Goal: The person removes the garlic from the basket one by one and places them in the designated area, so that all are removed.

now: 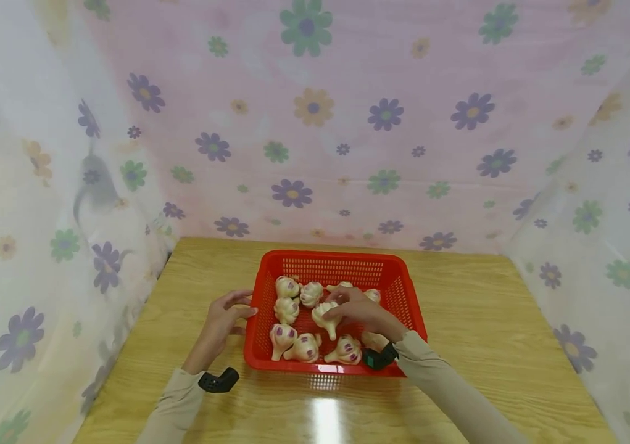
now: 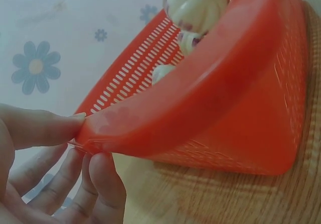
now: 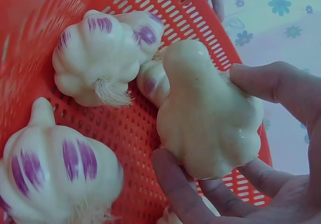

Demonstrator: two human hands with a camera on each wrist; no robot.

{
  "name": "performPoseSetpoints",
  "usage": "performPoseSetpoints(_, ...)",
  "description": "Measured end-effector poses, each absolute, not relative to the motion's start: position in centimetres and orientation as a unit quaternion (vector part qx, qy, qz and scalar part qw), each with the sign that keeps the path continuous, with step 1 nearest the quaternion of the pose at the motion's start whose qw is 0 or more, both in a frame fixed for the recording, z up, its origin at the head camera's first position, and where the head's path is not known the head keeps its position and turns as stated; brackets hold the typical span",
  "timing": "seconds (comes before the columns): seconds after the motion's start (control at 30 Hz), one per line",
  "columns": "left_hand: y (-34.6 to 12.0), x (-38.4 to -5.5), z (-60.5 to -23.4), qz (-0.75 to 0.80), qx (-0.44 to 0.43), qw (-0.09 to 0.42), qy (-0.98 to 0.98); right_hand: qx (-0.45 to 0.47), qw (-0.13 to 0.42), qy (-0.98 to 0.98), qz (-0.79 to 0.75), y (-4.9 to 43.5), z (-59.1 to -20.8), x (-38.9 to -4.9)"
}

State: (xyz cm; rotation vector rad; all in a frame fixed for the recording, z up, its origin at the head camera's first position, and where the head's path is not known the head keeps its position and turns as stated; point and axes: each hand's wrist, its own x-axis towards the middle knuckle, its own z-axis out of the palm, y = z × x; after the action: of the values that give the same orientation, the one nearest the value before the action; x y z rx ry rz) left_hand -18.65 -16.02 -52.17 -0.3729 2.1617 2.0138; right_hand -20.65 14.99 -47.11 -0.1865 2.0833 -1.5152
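My left hand [image 1: 219, 322] pinches the left rim of a red plastic basket [image 1: 253, 333]; in the left wrist view the thumb is on top of the rim [image 2: 190, 96] and the fingers are beneath it. Inside the basket, my right hand [image 1: 363, 310] holds a white garlic bulb [image 1: 324, 316] raised above the others. The right wrist view has the thumb and fingers around this bulb [image 3: 205, 113], its stem end pointing up. Several more garlic bulbs with purple streaks [image 3: 95, 58] lie in the basket, mostly along its left and near sides.
The basket stands on a light wooden table [image 1: 470, 320]. Flower-patterned sheeting [image 1: 342, 154] hangs behind and on both sides. A black wrist device [image 1: 219, 380] is strapped to the left wrist and another [image 1: 379, 356] to the right.
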Motion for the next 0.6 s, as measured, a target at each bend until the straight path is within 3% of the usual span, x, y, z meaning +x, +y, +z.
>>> performPoseSetpoints(0.2,-15.6,-17.5,-49.9,0.688,-0.107,0.078,0.714,-0.082,0.259,0.781,-0.563,15.9,-46.2,-20.2)
performPoseSetpoints(0.6,-15.5,-17.7,-49.2,0.682,-0.132,0.097,0.713,-0.08,0.23,0.798,-0.551,18.2,-44.9,-19.4)
